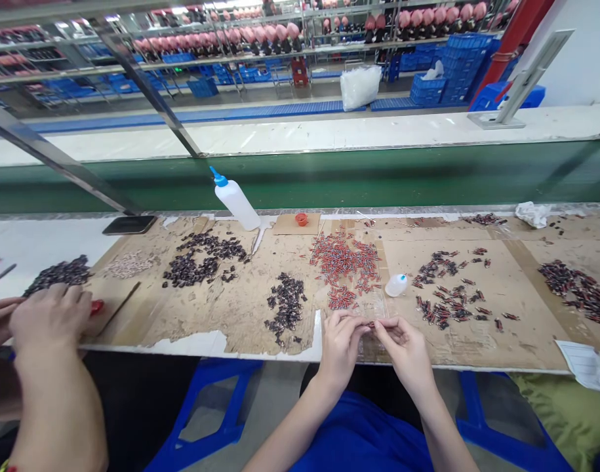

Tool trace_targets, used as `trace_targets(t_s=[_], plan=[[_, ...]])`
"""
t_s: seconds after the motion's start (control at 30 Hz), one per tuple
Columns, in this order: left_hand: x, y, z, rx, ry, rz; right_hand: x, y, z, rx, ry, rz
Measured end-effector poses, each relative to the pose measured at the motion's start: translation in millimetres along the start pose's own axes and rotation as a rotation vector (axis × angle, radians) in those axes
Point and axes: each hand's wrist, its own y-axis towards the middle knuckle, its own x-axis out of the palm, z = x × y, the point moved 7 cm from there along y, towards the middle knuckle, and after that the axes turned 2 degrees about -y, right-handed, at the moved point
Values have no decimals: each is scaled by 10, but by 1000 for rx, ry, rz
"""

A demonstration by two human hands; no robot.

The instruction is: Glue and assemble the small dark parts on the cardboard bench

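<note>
My left hand [340,342] and my right hand [402,341] meet at the front edge of the cardboard-covered bench, fingertips pinched together. Between them is a small dark red and black part [371,324], too small to make out fully. Just beyond lies a pile of small red and silver parts [346,259]. Left of my hands is a pile of small black pieces [284,305]. To the right, red and black joined pieces [447,301] are spread out. A small white squeeze bottle [396,285] with a blue tip lies tilted just behind my right hand.
A larger white bottle [237,204] with a blue nozzle leans near the back, beside a red cap [301,219]. At left, a co-worker's hand [51,318] works near a phone [129,225]. More black pieces [204,259] and red-black pieces [578,288] lie to either side.
</note>
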Motion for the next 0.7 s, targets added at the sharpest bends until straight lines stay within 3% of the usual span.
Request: trace_targets(t_s=[0.33, 0.7], plan=[[-30, 30, -82, -351, -438, -59, -44, -106, -212, -230, -78, 90], [-28, 65, -26, -414, -452, -98, -70, -168, -464, -491, -285, 82]])
